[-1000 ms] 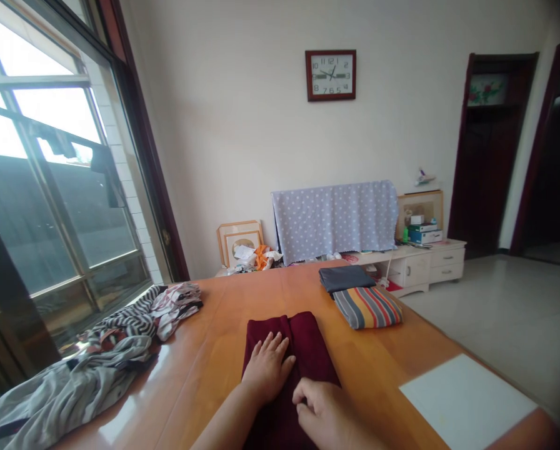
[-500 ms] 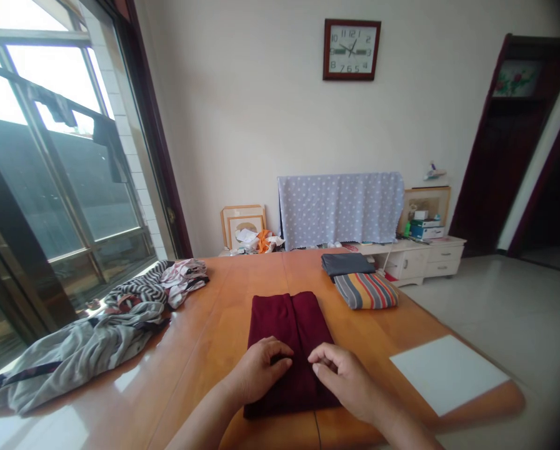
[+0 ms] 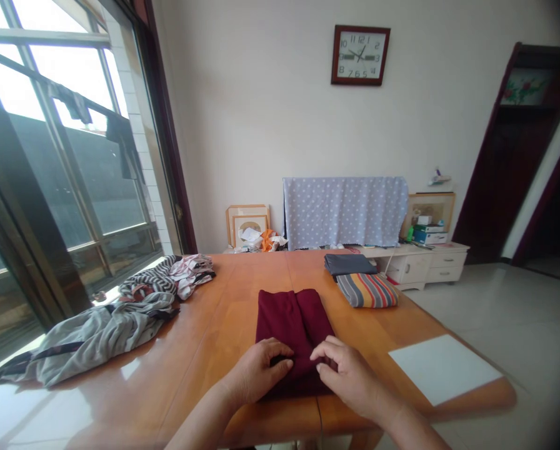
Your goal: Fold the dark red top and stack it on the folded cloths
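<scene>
From close above the bare left hand (image 3: 261,372) and right hand (image 3: 352,378), the head-worn camera looked forward and down over the glossy orange-brown wooden table (image 3: 235,312), facing the off-white wall (image 3: 256,119).

This is a room in a home, by its furnishings a living room. A glossy orange-brown wooden table (image 3: 235,331) bears household laundry: a folded maroon cloth (image 3: 280,315), a folded multicoloured striped cloth (image 3: 368,290) and a loose heap of grey and patterned clothes (image 3: 109,331). Beyond it, against an off-white painted wall (image 3: 252,106), stands a low white cabinet with drawers (image 3: 444,265), with a pale blue-grey cloth dotted in white (image 3: 345,212) draped nearby. A rectangular clock in a dark red-brown frame (image 3: 360,55) hangs above, and a tall dark-framed window (image 3: 76,181) lets in daylight.
</scene>
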The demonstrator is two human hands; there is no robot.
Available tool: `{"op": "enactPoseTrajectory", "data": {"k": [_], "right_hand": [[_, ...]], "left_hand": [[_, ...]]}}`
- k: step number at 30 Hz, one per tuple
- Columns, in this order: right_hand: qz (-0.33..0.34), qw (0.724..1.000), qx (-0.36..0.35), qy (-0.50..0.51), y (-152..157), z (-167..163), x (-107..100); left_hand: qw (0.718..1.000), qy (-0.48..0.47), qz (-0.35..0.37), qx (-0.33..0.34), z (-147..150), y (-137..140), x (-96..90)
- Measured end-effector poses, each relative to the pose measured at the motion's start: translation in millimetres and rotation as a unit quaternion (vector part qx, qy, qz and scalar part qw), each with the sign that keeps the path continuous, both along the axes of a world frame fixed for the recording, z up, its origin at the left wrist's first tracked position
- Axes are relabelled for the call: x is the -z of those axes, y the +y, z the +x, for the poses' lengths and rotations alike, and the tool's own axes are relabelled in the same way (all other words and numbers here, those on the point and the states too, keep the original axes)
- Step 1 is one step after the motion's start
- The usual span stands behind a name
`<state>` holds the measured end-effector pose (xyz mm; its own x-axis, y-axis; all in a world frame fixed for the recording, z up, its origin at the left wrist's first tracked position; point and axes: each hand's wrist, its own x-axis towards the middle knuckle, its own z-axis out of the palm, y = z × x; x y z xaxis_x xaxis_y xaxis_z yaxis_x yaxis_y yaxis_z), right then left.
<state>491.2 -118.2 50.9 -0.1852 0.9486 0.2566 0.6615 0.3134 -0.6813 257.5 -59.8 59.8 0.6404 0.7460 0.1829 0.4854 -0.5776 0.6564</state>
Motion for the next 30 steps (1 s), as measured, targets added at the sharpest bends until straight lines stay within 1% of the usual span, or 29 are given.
{"op": "enactPoseTrajectory", "data": {"k": [3, 5, 8, 10, 13, 16, 18, 21, 26, 28, 30], "right_hand": [[-0.035, 0.999, -0.019, -0.021, -4.8, 0.9, -0.8], [-0.05, 0.998, -0.027, 0.0, -5.2, 1.9, -1.7], [-0.047, 0.998, 0.0, 0.036, -1.3, 2.2, -1.2], [-0.051, 0.998, 0.016, 0.032, 1.9, 1.0, 2.0], [-0.052, 0.998, 0.016, -0.011, 3.9, -1.8, 9.6], [-0.04, 0.998, 0.024, -0.041, 3.9, -2.7, 14.4], [-0.042, 0.998, 0.027, -0.049, 4.8, -1.7, 13.8], [-0.061, 0.996, 0.021, -0.059, 7.2, 0.0, 6.6], [-0.098, 0.993, 0.017, -0.066, 8.8, 1.5, -11.1], [-0.106, 0.992, 0.016, -0.068, 9.1, 2.5, -13.6], [-0.11, 0.992, 0.007, -0.065, 10.0, 3.9, -11.2]], "left_hand": [[1.0, 0.016, 0.013, 0.017, -2.5, -4.5, -1.4], [1.0, 0.02, 0.013, 0.013, -3.0, -3.6, -2.8], [1.0, 0.019, 0.018, -0.001, 2.4, 6.9, -6.1], [0.999, 0.018, 0.032, -0.029, 12.3, 20.7, -7.8], [0.992, 0.046, 0.046, -0.111, 34.7, 49.5, -8.0], [0.981, 0.078, 0.045, -0.171, 59.0, 80.0, -5.6], [0.972, 0.102, 0.037, -0.209, 72.8, 96.2, -3.1], [0.956, 0.141, 0.026, -0.258, 88.2, 111.8, 0.8], [0.941, 0.173, 0.035, -0.289, 101.1, 125.0, 5.3], [0.942, 0.17, 0.046, -0.287, 102.3, 127.7, 7.4], [0.946, 0.164, 0.056, -0.273, 101.6, 127.5, 10.2]]}}
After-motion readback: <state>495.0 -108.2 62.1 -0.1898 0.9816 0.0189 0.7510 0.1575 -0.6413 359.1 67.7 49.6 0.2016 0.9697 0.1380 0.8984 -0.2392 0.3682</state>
